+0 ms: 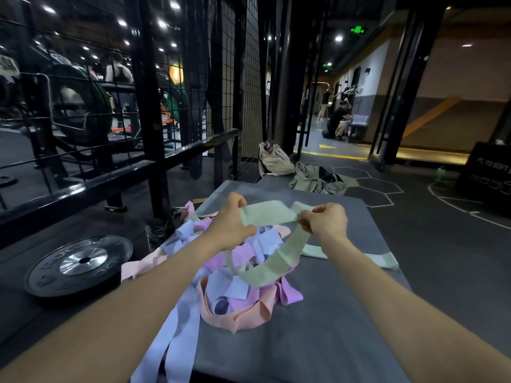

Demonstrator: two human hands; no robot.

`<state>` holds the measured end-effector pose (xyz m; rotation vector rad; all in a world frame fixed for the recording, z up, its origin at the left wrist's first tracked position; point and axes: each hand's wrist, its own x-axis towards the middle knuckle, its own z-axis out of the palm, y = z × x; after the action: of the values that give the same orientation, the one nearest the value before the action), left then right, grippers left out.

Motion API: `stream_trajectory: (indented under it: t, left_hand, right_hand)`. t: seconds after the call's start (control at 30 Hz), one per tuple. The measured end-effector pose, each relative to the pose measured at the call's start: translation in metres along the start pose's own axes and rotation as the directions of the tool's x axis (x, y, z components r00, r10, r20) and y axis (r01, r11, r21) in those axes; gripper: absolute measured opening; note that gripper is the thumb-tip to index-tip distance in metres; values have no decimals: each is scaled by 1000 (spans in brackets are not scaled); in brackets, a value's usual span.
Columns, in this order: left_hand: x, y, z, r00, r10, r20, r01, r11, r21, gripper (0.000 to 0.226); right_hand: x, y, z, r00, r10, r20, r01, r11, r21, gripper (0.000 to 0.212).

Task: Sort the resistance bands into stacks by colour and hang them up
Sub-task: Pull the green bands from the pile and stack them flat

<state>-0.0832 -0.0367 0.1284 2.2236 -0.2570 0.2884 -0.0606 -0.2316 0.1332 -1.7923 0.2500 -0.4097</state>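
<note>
My left hand (231, 221) and right hand (323, 221) both pinch pale green band (272, 262), flat wide loop, sagging toward 6 o'clock over mixed pile (235, 283): lilac, pink, peach.

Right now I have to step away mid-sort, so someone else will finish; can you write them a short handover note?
Left hand and right hand both grip one pale green band, held stretched above the mixed pile.
Flat green stack already started on the grey mat, right of the pile.
Done: some green bands stacked.
Left: lay this band on the green stack, sort the lilac, pink and peach bands, then hang everything up; I can't tell if any hang yet.
</note>
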Motion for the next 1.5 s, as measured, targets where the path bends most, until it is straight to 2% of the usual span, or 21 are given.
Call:
stream_trajectory:
  t: [0.03,0.1,0.17,0.2,0.27,0.33,0.4,0.47,0.53,0.67,0.77,0.87,0.93,1.03,1.13,1.27,1.3,1.37,1.43,1.5]
  left_hand:
    - [0,0,0,999,33,-13,-33,999,1,38]
    - [0,-1,0,996,77,-53,-75,996,40,29]
    - [2,-4,2,990,92,-104,-85,994,62,12]
    - [3,-5,3,987,90,-131,-82,995,65,8]
    - [5,-9,7,985,87,-149,-76,994,76,18]
    - [9,-18,8,988,65,-137,-56,996,69,33]
    - [10,-24,6,996,-62,-65,56,995,-82,31]
    - [9,-23,5,981,-189,46,193,917,-350,24]
    - [7,-16,6,959,-254,129,284,831,-478,25]
    - [11,-9,13,921,-375,102,348,678,-647,27]
    - [15,-11,18,878,-475,63,371,590,-717,26]
    - [16,-16,9,818,-575,13,355,487,-798,21]
    - [17,-22,0,792,-611,7,344,437,-831,17]
    - [17,-27,-8,794,-606,37,349,405,-845,19]
    - [16,-28,-10,780,-625,-10,310,400,-862,24]
    - [10,-34,-12,775,-630,-58,252,392,-885,26]
    - [9,-35,-13,770,-635,-68,252,399,-882,25]
    - [9,-41,-11,764,-644,-43,312,426,-849,19]
    - [8,-45,-8,774,-633,29,415,471,-778,11]
    - [7,-50,-5,797,-592,116,509,557,-656,10]
  right_hand:
    - [0,0,-2,1000,-5,13,5,1000,-1,21]
    - [1,3,-5,998,23,62,-24,1000,18,34]
    - [1,5,-5,993,-12,120,22,996,-82,17]
    - [1,6,-5,985,-51,167,75,987,-139,16]
    - [-1,10,-5,950,-118,290,188,956,-227,25]
    - [-4,13,-8,912,-157,378,293,895,-335,12]
    - [-5,18,-11,905,-175,389,349,827,-440,12]
    - [-2,24,-13,912,-197,360,359,809,-465,11]
    - [0,27,-14,910,-206,361,357,831,-426,9]
    - [-1,33,-11,914,-79,399,168,966,-195,20]
    - [-8,34,-15,862,-33,505,72,996,-58,24]
    - [-12,37,-32,760,-36,649,155,980,-127,28]
    - [-10,43,-44,703,26,711,194,955,-227,25]
    - [-3,56,-52,676,121,727,252,889,-383,22]
    - [-1,66,-57,703,129,699,225,892,-391,17]
    - [1,73,-65,791,28,612,79,986,-147,26]
    - [1,73,-66,811,18,585,89,984,-154,31]
    - [4,75,-66,853,1,522,184,935,-302,39]
    - [8,77,-65,887,-14,461,253,850,-462,38]
    - [12,81,-65,905,-11,425,238,842,-484,33]
